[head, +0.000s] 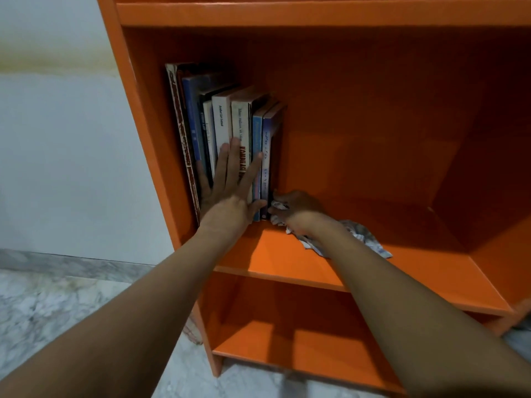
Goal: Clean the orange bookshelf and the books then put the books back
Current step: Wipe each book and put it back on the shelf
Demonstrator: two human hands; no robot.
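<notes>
An orange bookshelf (359, 254) fills the view. Several books (224, 122) stand upright at the left end of its middle shelf, spines facing me. My left hand (230, 188) presses flat against the spines with straight, spread fingers. My right hand (296, 209) rests on the shelf board just right of the last blue book and holds a crumpled white-and-grey cloth (362, 235), which trails out to the right behind my wrist.
The shelf board to the right of the books is bare. A lower shelf (301, 351) holds nothing. A white wall (63, 153) and grey marble floor (51, 308) lie to the left. A dark item shows at the right edge (524, 326).
</notes>
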